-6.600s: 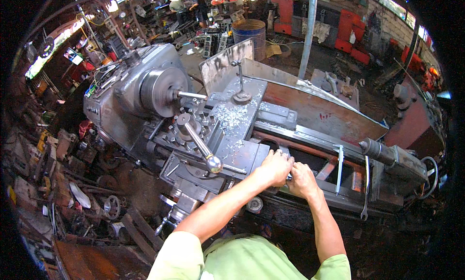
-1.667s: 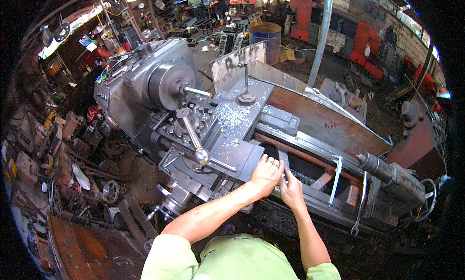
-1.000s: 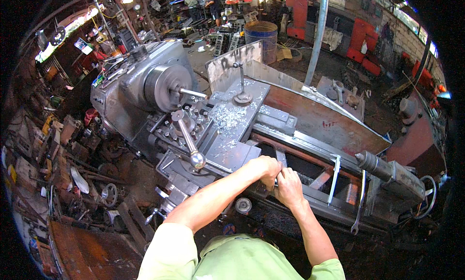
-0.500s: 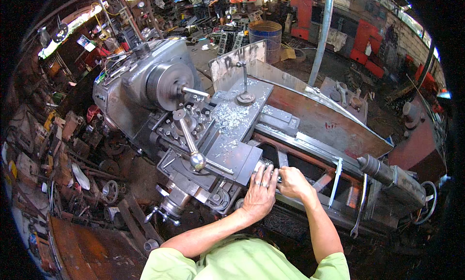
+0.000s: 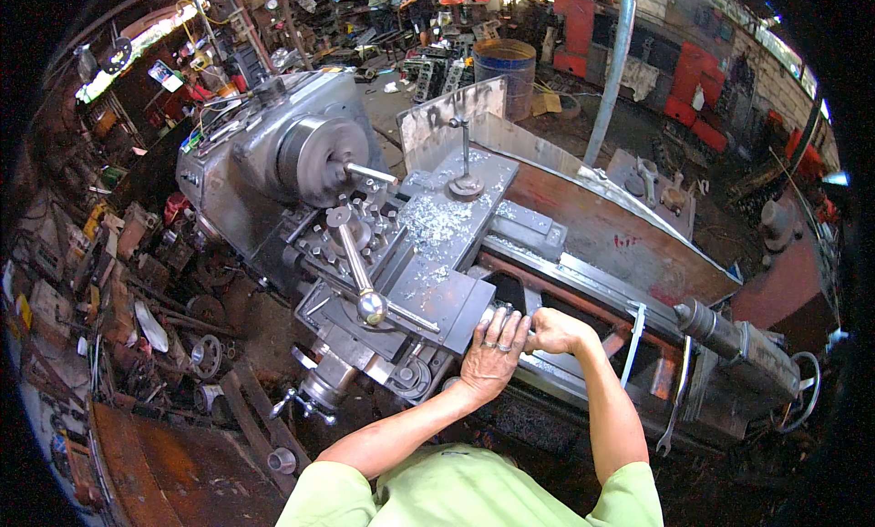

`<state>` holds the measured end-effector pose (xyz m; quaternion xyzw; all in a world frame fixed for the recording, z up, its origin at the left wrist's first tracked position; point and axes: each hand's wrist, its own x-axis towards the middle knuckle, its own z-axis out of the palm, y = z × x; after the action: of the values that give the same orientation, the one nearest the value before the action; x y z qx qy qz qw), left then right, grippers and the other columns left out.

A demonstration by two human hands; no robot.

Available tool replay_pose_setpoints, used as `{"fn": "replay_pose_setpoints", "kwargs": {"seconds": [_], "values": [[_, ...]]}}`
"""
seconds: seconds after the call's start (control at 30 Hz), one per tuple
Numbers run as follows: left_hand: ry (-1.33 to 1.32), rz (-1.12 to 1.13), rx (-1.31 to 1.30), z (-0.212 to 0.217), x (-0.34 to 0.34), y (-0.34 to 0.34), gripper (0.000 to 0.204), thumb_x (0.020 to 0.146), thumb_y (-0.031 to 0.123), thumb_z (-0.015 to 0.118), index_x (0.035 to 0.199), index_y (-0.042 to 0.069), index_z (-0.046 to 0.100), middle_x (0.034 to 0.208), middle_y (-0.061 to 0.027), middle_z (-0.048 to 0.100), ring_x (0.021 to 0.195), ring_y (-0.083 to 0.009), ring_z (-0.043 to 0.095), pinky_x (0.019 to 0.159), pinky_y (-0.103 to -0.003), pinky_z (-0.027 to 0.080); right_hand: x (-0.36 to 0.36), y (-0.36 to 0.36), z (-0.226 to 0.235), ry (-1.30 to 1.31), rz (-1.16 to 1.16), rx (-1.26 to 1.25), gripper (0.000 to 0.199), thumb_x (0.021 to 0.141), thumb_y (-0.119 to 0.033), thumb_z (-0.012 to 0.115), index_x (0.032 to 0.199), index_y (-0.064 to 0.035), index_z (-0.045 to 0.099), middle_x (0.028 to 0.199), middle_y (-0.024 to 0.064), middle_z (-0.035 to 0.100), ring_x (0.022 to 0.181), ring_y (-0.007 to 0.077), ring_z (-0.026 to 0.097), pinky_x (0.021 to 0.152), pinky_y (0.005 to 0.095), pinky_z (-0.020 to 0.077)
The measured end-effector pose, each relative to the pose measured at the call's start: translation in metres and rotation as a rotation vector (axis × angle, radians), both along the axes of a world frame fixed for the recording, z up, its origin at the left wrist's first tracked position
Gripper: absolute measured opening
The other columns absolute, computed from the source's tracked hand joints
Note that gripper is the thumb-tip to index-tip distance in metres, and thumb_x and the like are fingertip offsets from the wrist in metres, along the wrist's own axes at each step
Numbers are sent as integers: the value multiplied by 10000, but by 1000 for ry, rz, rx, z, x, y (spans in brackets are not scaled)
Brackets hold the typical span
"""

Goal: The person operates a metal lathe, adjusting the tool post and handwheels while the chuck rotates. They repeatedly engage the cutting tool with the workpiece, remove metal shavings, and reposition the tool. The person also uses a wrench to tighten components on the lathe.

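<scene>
Both my hands meet at the right end of a metal lathe's compound slide [image 5: 437,299]. My left hand [image 5: 492,349], a ring on one finger, has its fingers together and bent over a small metal part there, which it mostly hides. Right beside it, my right hand [image 5: 554,333] is closed in a fist around a part covered by the fingers. To the left, the chuck [image 5: 319,161] looks blurred and has a bright round bar [image 5: 371,173] sticking out. A long ball-ended lever [image 5: 358,267] slants across the tool post [image 5: 351,234].
Metal chips [image 5: 437,219] and a round-based stand [image 5: 465,188] lie on the cross slide. The tailstock [image 5: 720,331] sits at the right, with a wrench [image 5: 674,409] hanging near it. Scrap parts crowd the left floor; a blue drum [image 5: 504,76] stands behind.
My right wrist and forearm have shifted slightly right and up, the fist turning a little. My left hand stays almost in place. The whole view has moved slightly.
</scene>
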<state>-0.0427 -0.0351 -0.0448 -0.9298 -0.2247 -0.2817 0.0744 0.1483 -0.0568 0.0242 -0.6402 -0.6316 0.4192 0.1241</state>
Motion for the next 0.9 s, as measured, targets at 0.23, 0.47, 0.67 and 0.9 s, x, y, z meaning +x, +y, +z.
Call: {"fn": "replay_pose_setpoints", "kwargs": {"seconds": [0.23, 0.47, 0.67, 0.9], "values": [[27, 12, 25, 8, 6, 4, 593, 899, 188, 527, 1457, 18, 413, 1356, -159, 500, 1316, -347, 442, 1081, -510, 349, 15, 11, -17, 320, 23, -169, 291, 820, -230, 717, 875, 55, 736, 785, 106, 736, 695, 188, 668, 717, 345, 557], [147, -41, 17, 31, 10, 14, 528, 890, 174, 528, 1373, -32, 476, 1156, -152, 578, 1142, -315, 531, 1029, -482, 387, 28, 21, -42, 473, 14, -269, 274, 845, -199, 720, 934, 60, 740, 837, 157, 746, 745, 235, 724, 756, 363, 595], [260, -111, -22, 49, 11, 21, 523, 848, 133, 559, 1322, -83, 511, 1041, -155, 600, 1016, -297, 563, 1011, -468, 403, 32, 19, -49, 575, -48, -252, 256, 821, -171, 734, 909, 70, 735, 776, 123, 732, 701, 196, 691, 708, 343, 574], [410, -182, -129, 55, 13, 25, 644, 706, 122, 709, 1282, -102, 529, 1058, -185, 632, 1034, -319, 597, 1011, -465, 423, 19, -8, -40, 308, -162, 70, 301, 813, -269, 759, 889, 23, 752, 779, 115, 734, 677, 134, 665, 673, 312, 546]]}}
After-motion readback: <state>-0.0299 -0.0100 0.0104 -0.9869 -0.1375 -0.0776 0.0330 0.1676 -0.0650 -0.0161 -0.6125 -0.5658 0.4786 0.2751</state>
